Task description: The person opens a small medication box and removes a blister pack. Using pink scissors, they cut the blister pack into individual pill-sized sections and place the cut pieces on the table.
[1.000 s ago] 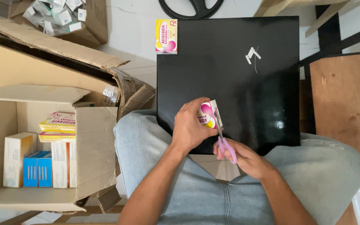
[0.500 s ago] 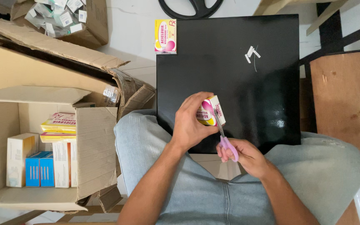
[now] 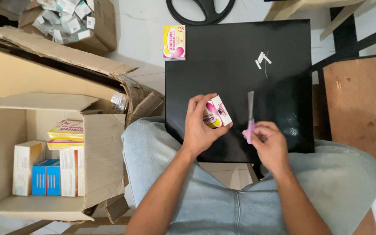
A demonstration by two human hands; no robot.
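My left hand point(image 3: 199, 126) grips a small pink, yellow and white carton point(image 3: 216, 112) above a black board point(image 3: 236, 61) that rests on my lap. My right hand point(image 3: 268, 141) holds a pair of scissors point(image 3: 250, 115) with pink handles, the blades pointing away from me. The blades stand a short way to the right of the carton and do not touch it. A second, similar pink and yellow carton point(image 3: 174, 42) lies flat at the board's far left corner. Small white scraps point(image 3: 263, 61) lie on the board toward its far right.
An open cardboard box point(image 3: 44, 152) at my left holds several cartons in white, blue, yellow and pink. Another box point(image 3: 77, 19) with small packs stands at the far left. A brown wooden panel point(image 3: 362, 104) is at the right. My jeans-clad legs point(image 3: 153, 152) lie under the board.
The scissors were against the carton a second ago; my right hand has drawn them off to the right. My left hand has turned the carton slightly.
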